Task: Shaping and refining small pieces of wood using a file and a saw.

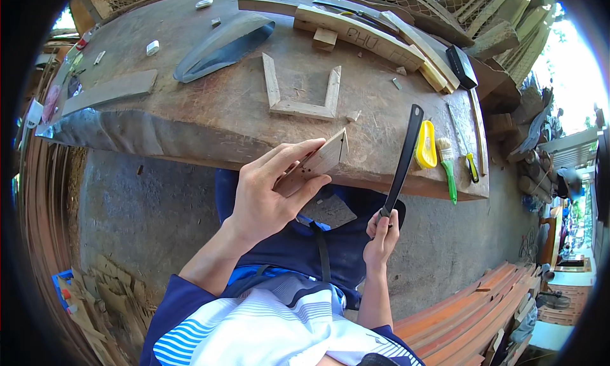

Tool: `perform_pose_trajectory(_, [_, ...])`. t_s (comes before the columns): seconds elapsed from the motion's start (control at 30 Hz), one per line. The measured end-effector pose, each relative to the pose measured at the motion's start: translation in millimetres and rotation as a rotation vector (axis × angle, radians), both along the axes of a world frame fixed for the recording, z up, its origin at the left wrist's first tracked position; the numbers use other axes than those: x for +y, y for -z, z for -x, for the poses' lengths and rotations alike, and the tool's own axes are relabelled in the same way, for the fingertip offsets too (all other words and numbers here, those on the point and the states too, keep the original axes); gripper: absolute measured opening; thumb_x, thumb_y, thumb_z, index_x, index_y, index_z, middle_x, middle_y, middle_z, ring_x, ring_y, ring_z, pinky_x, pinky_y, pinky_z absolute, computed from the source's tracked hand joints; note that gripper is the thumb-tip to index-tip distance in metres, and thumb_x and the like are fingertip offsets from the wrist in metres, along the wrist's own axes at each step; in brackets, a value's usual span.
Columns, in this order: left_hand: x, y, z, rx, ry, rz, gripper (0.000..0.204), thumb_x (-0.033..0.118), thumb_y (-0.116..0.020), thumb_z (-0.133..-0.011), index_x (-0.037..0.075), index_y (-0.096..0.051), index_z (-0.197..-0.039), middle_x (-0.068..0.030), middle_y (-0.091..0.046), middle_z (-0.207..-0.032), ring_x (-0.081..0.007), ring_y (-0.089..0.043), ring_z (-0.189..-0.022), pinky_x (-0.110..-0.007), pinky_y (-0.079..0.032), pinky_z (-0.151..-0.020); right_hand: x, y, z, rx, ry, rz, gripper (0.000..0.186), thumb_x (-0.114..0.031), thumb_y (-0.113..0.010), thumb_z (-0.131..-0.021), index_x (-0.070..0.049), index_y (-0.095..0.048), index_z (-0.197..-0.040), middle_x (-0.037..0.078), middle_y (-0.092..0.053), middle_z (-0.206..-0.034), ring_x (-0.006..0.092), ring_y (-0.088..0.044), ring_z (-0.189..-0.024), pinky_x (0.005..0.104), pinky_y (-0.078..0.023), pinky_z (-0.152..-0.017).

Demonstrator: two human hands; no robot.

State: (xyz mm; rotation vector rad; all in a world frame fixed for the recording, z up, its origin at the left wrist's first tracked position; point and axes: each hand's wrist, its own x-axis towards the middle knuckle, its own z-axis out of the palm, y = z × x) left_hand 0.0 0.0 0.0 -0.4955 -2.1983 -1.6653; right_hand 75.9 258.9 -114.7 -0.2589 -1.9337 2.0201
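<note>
In the head view, my left hand (267, 194) grips a short wooden board (318, 159) at the bench's near edge, its angled end pointing up and away. A dark mark or slit shows near that end. My right hand (383, 229) is closed round the lower end of a long black flat tool (403, 159), held upright with a hole at its tip; its edge is too small to make out. Beyond the board, a three-sided wooden frame (304, 108) lies on the worn bench (216, 112), with a small wood offcut (353, 116) near it.
Right of the black tool lie a yellow tray (426, 143), green-handled brush (448, 169) and yellow-handled tool (472, 168). Farther back are stacked wood strips (362, 35), a black block (461, 67) and a grey rubber loop (225, 48). Planks (464, 309) lie low at right.
</note>
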Motion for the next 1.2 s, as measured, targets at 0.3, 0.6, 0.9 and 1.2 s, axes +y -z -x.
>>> perform_pose_trajectory(0.3, [26,10,-13,0.038,0.13,0.131,0.051,0.008,-0.088,-0.082,0.004,-0.07,-0.129,-0.0121,-0.076,-0.108,-0.017,-0.072,-0.084,-0.027,-0.056,-0.067,-22,-72,17,-0.056,-0.406,0.458,0.04,-0.023,-0.08,-0.094,0.001,-0.063,-0.121,-0.009,-0.046,-0.076,-0.0005,-0.04,-0.061,0.0195,-0.027,-0.051])
perform_pose_trajectory(0.6, [35,12,-20,0.03,0.17,0.177,0.05,0.006,-0.087,-0.081,0.003,-0.07,-0.128,-0.0161,-0.075,-0.114,-0.0295,-0.077,-0.101,-0.036,-0.064,-0.083,-36,-92,28,-0.077,-0.362,0.63,0.031,-0.006,-0.076,-0.096,0.003,-0.061,-0.121,-0.009,-0.047,-0.072,-0.0013,-0.038,-0.057,0.0204,-0.024,-0.049])
perform_pose_trajectory(0.9, [40,20,-20,0.118,0.212,0.16,0.051,0.002,-0.088,-0.078,0.004,-0.071,-0.126,-0.0144,-0.075,-0.115,-0.0287,-0.077,-0.099,-0.035,-0.065,-0.08,-30,-88,24,-0.104,-0.41,0.598,0.035,-0.009,-0.079,-0.093,0.005,-0.065,-0.122,-0.009,-0.046,-0.067,-0.0005,-0.038,-0.056,0.0211,-0.026,-0.048])
perform_pose_trajectory(1.2, [43,32,-17,0.227,0.162,0.136,0.051,0.001,-0.089,-0.076,0.007,-0.073,-0.123,-0.0117,-0.075,-0.113,-0.0239,-0.076,-0.098,-0.033,-0.063,-0.079,-26,-81,24,-0.082,-0.481,0.666,0.037,-0.006,-0.08,-0.091,0.005,-0.065,-0.124,-0.009,-0.046,-0.065,0.0009,-0.038,-0.054,0.0213,-0.028,-0.048])
